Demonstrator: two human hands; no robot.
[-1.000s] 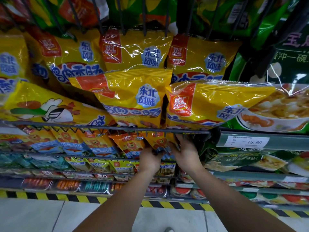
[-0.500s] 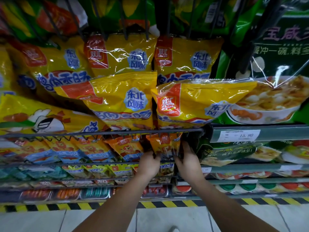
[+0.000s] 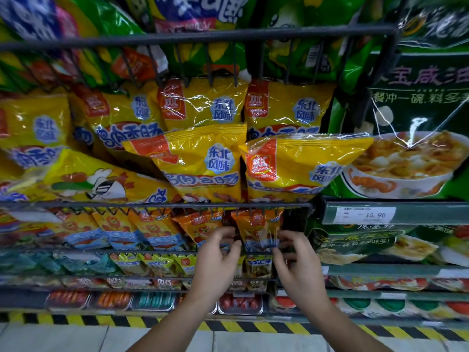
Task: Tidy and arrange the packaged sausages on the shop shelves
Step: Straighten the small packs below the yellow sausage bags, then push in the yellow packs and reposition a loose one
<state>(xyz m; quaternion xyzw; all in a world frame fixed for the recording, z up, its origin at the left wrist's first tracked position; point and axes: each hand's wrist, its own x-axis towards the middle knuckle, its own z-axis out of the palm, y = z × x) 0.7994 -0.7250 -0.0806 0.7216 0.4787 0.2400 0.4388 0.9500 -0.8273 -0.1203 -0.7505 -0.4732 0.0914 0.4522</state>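
2 hands meet in the head view at 1 orange sausage pack (image 3: 258,231), which stands at the right end of its row on the wire shelf (image 3: 88,250), just below the big yellow bags (image 3: 203,163). The right hand (image 3: 295,260) pinches the pack's lower right edge with narrow, curled fingers. The left hand (image 3: 218,255) curls at its left edge, though I cannot tell whether it grips. The step looks like squaring this pack. Next it likely needs nudging upright, flush with its left neighbours (image 3: 157,232).
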